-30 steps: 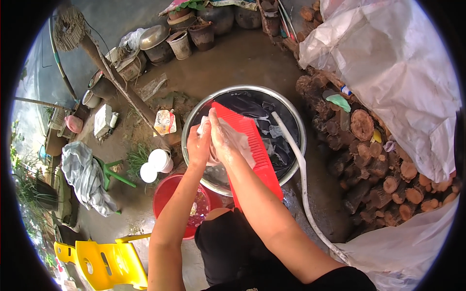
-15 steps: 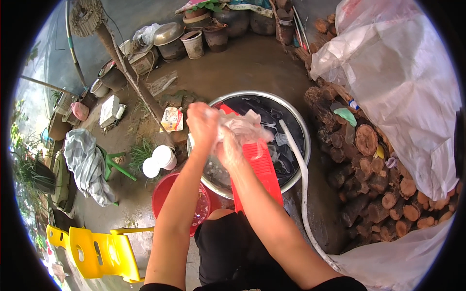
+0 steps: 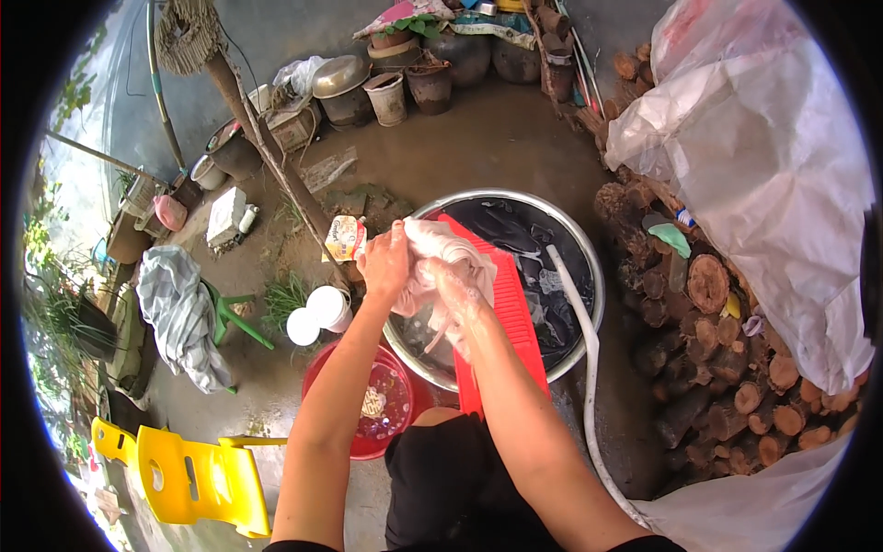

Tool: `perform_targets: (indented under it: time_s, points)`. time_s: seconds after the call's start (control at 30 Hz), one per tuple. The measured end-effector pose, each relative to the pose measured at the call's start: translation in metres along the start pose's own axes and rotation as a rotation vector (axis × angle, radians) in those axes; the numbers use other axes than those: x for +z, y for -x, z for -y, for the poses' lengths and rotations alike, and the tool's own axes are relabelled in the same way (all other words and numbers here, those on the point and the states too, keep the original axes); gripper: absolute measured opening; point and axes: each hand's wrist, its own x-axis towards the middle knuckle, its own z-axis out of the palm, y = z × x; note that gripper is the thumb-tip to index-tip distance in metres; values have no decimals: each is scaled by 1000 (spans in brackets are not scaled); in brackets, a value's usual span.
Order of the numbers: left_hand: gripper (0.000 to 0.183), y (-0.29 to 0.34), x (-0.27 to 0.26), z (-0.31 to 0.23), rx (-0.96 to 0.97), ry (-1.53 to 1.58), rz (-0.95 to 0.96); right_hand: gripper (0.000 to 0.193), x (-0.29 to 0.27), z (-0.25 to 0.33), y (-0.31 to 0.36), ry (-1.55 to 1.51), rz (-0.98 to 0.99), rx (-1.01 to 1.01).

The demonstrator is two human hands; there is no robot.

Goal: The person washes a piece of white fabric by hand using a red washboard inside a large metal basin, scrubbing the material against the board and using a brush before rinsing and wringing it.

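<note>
Both my hands work a wet, pale pink-white garment (image 3: 444,241) over the left edge of a red washboard (image 3: 511,308). My left hand (image 3: 386,265) is closed on the garment's left side, and my right hand (image 3: 457,293), wet with suds, grips its lower middle. The washboard leans in a wide metal basin (image 3: 594,276), its near end towards my knees. Dark clothes (image 3: 492,221) soak in the basin's water, with foam at the left. A whitish hose (image 3: 585,331) hangs over the basin's right rim.
A red bucket (image 3: 402,368) with sudsy water stands left of the basin. Beside it are a white tub (image 3: 328,307), a cloth-draped green stool (image 3: 241,320) and a yellow chair (image 3: 198,474). Stacked logs (image 3: 717,350) under plastic sheeting (image 3: 754,147) line the right. Pots (image 3: 386,97) stand behind.
The garment has shifted left across the washboard and is bunched more upright, baring more ridges. My left hand was blurred by motion before and is clear now. The whole view has shifted slightly.
</note>
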Motion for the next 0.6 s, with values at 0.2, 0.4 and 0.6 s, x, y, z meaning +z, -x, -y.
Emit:
perform_targets:
  time_s: [0.2, 0.4, 0.6]
  points:
    - [33, 8, -15, -14, -200, 635, 530, 39, 4, -27, -2, 835, -45, 397]
    - [29, -24, -7, -4, -147, 968, 90, 63, -7, -28, -6, 88, 46, 145]
    - [28, 49, 23, -30, 519, 341, -76, 59, -27, 14, -2, -499, 251, 174]
